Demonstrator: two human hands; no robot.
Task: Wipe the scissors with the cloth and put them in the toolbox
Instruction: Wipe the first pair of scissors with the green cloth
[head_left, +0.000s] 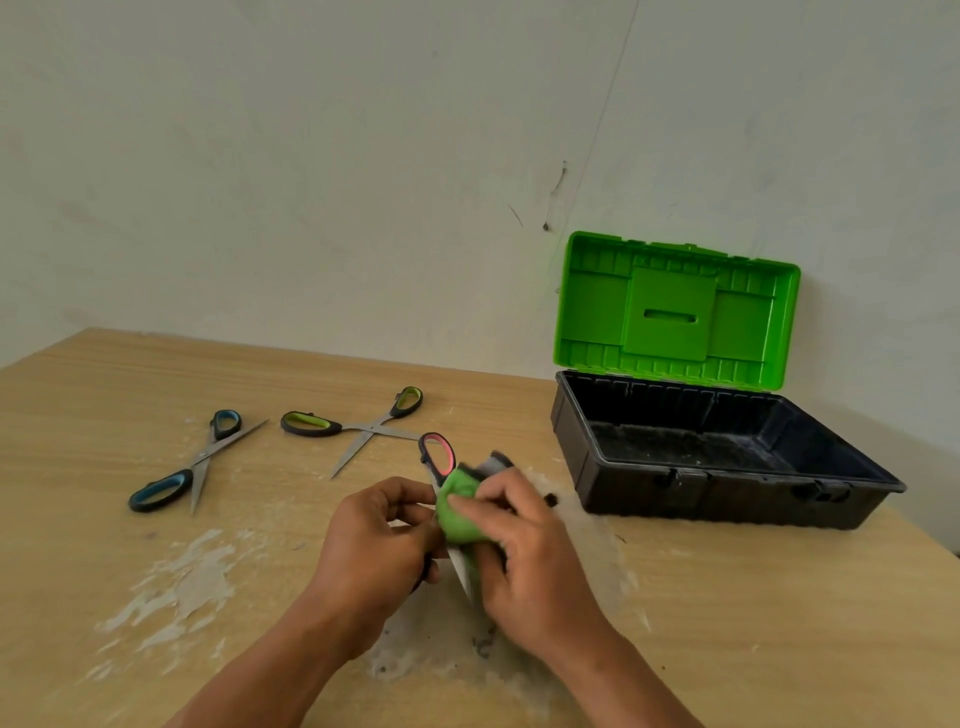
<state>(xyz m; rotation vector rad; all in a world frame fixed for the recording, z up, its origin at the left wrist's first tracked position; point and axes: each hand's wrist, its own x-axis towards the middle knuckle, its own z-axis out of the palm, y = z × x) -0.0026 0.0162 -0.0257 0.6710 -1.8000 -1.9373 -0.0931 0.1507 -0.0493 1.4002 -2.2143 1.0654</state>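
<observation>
Far left of the left grip, the blue-handled scissors (200, 460) lie splayed on the tabletop (779, 597), and the green-handled scissors (363, 427) lie beyond it, blades apart. Neither looks wiped yet.

The left grip (379, 535) has its fingers curled round the pink-handled scissors (439, 456), seemingly at the lower handle, which is hidden. One pink loop stands up beyond both grips and a blade tip shows between them. The right grip (530, 545) pinches the green cloth (460, 512) round the blades.

These scissors should be light and stiff, with bare steel that is slick and sharp-edged — best held by the rubbery handle loops. The cloth is soft and bunches easily, so it pads the fingers.

The toolbox (727, 493) stands right of the right grip, lid up — its black tub looks empty.
</observation>
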